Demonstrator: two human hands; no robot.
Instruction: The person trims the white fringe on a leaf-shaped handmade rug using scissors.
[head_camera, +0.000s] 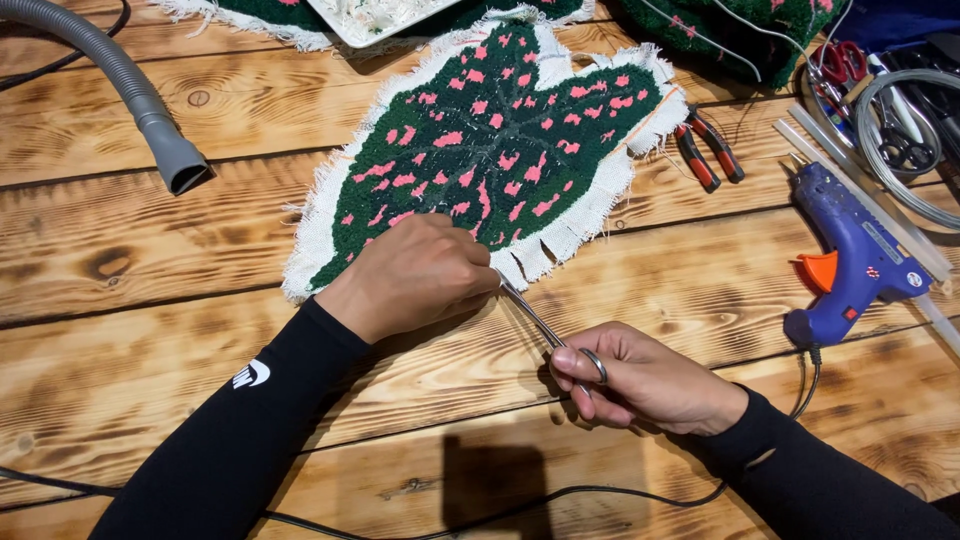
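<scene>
Head view: person's two hands at work on a plank table.
Rug piece: leaf-shaped tufted piece, green with pink flecks, white frayed backing edge, lying flat just above both hands.
Left hand: closed down on the piece's lower edge, pinning it beside the blades.
Right hand: fingers through the ring of small metal scissors, wrapped firmly.
Scissors: tips at the fringe next to left hand; blade gap can't tell.
Glue gun: blue, well right of the grip.
Pliers: red-handled, upper right.
Hose: grey, far left.
</scene>
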